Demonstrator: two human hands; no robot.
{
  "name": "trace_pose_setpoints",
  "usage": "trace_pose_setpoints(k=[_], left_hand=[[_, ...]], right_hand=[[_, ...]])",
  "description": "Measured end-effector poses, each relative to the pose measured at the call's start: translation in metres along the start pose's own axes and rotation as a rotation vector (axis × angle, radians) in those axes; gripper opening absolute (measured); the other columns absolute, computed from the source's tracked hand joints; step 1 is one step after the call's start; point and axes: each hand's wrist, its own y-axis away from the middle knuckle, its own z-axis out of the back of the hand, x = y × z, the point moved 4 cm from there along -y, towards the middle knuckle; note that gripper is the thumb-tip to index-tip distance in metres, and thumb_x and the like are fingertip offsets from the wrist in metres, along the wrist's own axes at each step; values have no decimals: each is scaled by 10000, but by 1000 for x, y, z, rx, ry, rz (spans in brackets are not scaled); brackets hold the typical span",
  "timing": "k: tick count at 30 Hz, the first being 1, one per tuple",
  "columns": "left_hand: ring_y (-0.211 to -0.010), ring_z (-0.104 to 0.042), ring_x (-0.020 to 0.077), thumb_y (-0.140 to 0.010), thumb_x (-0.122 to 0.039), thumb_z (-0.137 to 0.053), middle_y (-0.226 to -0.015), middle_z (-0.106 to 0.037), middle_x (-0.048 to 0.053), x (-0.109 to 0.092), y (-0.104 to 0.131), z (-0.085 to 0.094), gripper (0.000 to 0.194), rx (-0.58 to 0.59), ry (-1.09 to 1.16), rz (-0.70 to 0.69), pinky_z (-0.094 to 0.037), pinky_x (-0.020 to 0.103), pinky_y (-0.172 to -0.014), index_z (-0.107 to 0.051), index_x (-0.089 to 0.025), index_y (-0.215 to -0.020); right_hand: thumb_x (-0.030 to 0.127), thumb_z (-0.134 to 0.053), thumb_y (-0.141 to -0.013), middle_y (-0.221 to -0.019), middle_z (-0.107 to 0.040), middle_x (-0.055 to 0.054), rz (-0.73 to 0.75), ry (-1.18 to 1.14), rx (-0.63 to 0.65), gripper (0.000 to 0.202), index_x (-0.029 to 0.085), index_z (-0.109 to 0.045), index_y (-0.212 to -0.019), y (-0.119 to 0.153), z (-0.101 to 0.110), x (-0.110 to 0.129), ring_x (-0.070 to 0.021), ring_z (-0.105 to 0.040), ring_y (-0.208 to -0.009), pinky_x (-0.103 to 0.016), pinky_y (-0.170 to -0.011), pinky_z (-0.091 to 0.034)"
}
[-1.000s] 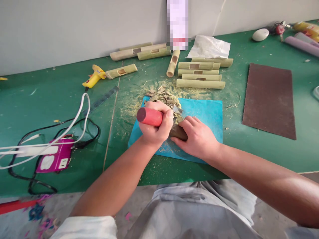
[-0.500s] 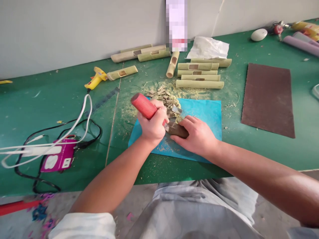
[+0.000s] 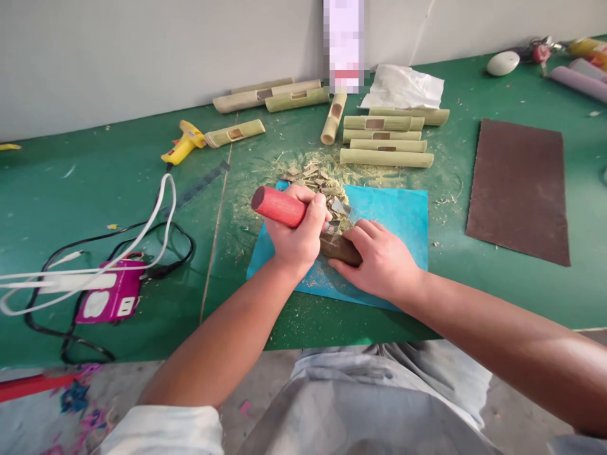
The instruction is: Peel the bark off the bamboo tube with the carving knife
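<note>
My left hand [image 3: 301, 234] is wrapped round a carving tool with a thick red handle [image 3: 279, 206]. Its butt points up to the left; a short bit of metal shows beyond my thumb, against the work, but the blade's shape is mostly hidden. My right hand [image 3: 379, 256] grips a brown piece of bamboo [image 3: 342, 248] and presses it down, its right end covered by my fingers. Under both lies a blue sheet [image 3: 393, 208] dusted with fine shavings. Just beyond my hands is a heap of bamboo chips [image 3: 315, 179].
Several bamboo tubes with cut openings [image 3: 384, 137] lie behind, below white paper [image 3: 403, 87]. On the left are a yellow glue gun [image 3: 183, 144], a ruler [image 3: 202, 186], white cables [image 3: 159, 212] and a magenta power adapter [image 3: 114, 297]. A brown sheet [image 3: 519, 189] lies right.
My left hand has tipped the red handle flatter and shifted slightly right, with the metal end now higher along the bamboo. The right hand keeps its grip. The whole view has shifted a little.
</note>
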Motion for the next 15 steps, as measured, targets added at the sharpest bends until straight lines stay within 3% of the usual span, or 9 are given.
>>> trace_pose_setpoints(k=[9, 15], left_hand=[[-522, -552, 91, -894, -364, -654, -587, -584, -33, -4, 1, 0, 280, 58, -103, -85, -492, 245, -580, -552, -181, -708], [-521, -507, 91, -912, -307, -597, -593, -552, -17, -11, -2, -6, 290, 245, -232, -143, -421, 261, -552, -533, -179, -660]], right_hand=[[396, -683, -837, -797, -584, -71, 28, 16, -32, 240, 175, -593, -821, 0, 0, 3, -212, -521, -737, -330, -651, -464], [405, -671, -844, -793, -581, -68, 10, -15, -8, 244, 179, -586, -812, 0, -1, 3, -203, -510, -719, -330, -649, -453]])
